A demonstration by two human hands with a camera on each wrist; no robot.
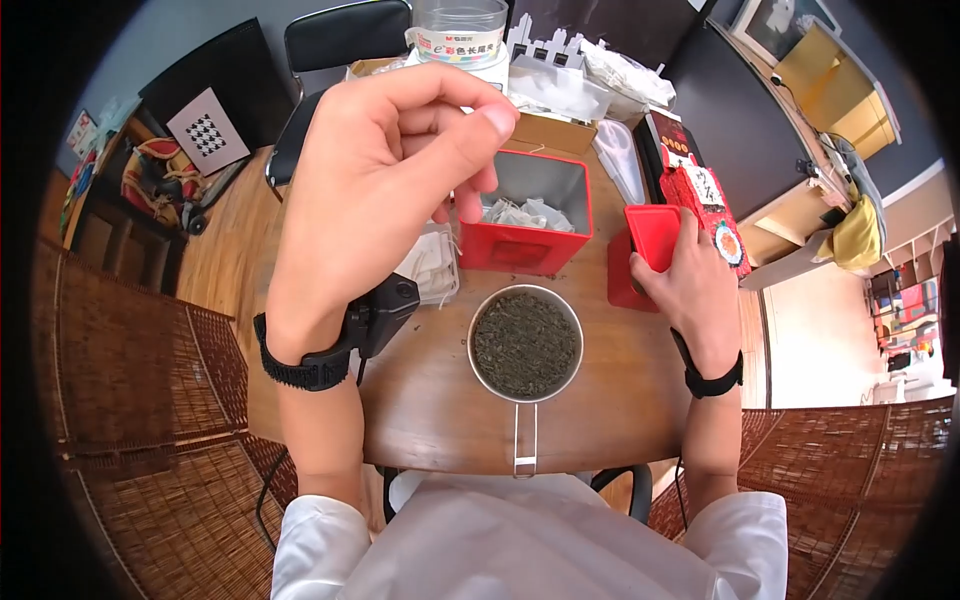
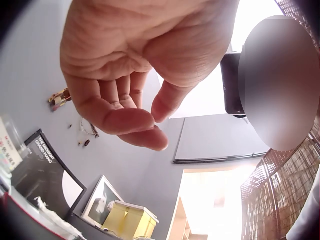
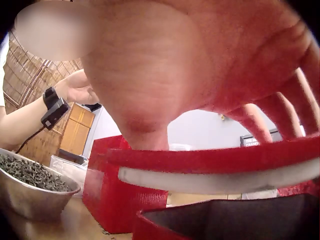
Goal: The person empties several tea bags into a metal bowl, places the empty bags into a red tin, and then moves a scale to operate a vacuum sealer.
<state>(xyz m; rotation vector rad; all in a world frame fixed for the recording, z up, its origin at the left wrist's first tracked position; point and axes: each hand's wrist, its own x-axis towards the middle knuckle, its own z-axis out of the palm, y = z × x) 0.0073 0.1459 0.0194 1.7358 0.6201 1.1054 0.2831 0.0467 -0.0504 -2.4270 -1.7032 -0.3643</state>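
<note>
My right hand grips a red lid, thumb on one side and fingers on the other. In the right wrist view the lid, with a pale inner band, is tilted just above the dark mouth of a small red tin. My left hand is raised high over the table, fingers bent and thumb tip close to the index finger. I cannot tell whether something tiny sits between those tips. A steel pan of dark dried leaves stands at the table's middle, handle toward me.
Behind the pan, a larger open red tin contains white pouches. White pouches also fill a clear tray at its left. A red tea package lies beyond my right hand. A clear tub stands at the back of the wooden table.
</note>
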